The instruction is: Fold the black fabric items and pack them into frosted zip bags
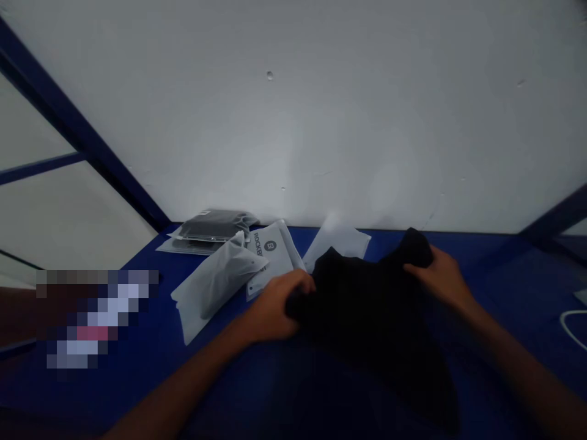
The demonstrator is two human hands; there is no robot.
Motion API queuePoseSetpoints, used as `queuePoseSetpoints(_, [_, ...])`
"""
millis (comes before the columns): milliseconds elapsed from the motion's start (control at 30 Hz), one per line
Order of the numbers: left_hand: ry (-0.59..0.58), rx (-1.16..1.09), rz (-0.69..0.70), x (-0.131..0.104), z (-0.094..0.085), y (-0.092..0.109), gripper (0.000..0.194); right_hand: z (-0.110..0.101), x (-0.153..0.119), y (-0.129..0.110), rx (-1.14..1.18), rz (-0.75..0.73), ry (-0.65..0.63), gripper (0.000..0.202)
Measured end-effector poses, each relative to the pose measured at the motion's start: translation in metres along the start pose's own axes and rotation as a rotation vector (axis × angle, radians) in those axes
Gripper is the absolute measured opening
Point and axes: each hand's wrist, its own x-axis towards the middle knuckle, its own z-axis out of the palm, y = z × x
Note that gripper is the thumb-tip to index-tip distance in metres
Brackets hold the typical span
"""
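A piece of black cloth (367,311) hangs between my two hands, its lower part spreading toward the table's near side. Fingers of my left hand (279,305) are closed around its left edge. At its upper right corner, my right hand (438,275) pinches a bunched fold, thumb in front. The cloth is too dark to show what kind of garment or cover it is. Just beyond my left hand lies a pale printed bag (270,247) reading "ROCKB", partly covered. Behind the cloth rests a whitish plastic sheet or bag (339,238).
A frosted bag (215,284) lies left of my left hand. Several stacked bags with dark contents (213,226) sit against the white wall (321,122). At left, a person's arm (16,315) reaches in beside a pixelated object. A white cable (566,324) curves at right on the blue table (495,269).
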Motion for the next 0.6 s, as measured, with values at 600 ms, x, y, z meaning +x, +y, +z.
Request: queuePoseSetpoints(600, [0.318,-0.583,-0.645,0.012,-0.024,-0.02,0.049,-0.001,0.005,0.004,0.425,0.108,-0.197,0.049])
